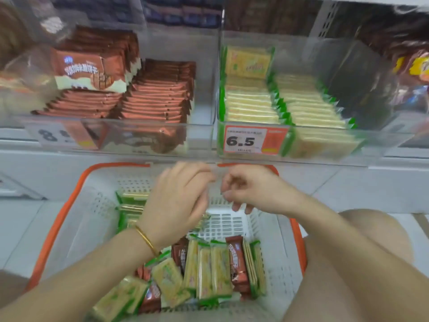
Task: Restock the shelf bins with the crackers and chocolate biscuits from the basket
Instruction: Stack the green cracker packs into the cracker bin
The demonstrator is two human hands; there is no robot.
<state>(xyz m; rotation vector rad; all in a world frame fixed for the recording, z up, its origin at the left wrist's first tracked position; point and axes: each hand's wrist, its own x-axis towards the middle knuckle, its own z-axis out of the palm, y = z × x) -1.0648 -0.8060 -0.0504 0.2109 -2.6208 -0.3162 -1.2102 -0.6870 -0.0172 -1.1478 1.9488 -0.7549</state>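
Your right hand (253, 189) hovers over the basket (92, 219), fingers loosely curled, empty. Your left hand (178, 201) is blurred; its fingers I cannot tell. Crackers (204, 270) and biscuits (236, 261) lie at the basket's near end.

The cracker bin (364, 87) stands open along its right side; the chocolate biscuit bin (204, 96) leaves only a narrow right-hand gap.
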